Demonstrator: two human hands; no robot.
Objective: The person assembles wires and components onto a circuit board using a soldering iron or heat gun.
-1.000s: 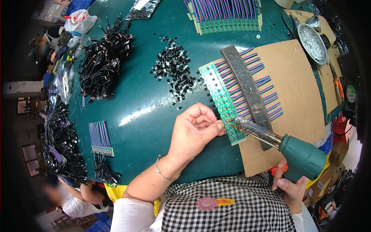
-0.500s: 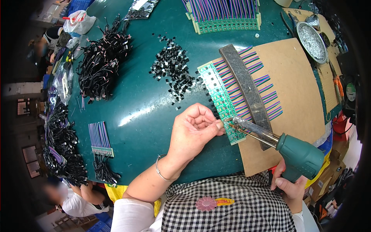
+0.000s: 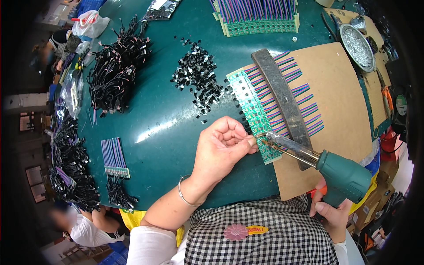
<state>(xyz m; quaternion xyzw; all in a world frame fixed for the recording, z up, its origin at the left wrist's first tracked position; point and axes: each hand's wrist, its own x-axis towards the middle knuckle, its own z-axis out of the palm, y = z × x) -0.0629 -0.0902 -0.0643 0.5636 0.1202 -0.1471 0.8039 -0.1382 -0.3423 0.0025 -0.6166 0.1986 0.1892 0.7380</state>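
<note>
My left hand (image 3: 221, 152) pinches tight, contents hidden, beside the circuit board (image 3: 253, 110); my right hand (image 3: 329, 214) grips the soldering gun (image 3: 344, 176); the dark bar (image 3: 282, 92) presumably weights the board's wires (image 3: 301, 90).

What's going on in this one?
The person's right hand grips a green soldering gun, its tip at the near end of a circuit board panel. The left hand is pinched at the panel's edge; anything between its fingertips is too small to tell. A dark bar lies across the panel's coloured wires. Small black parts lie heaped nearby.
</note>
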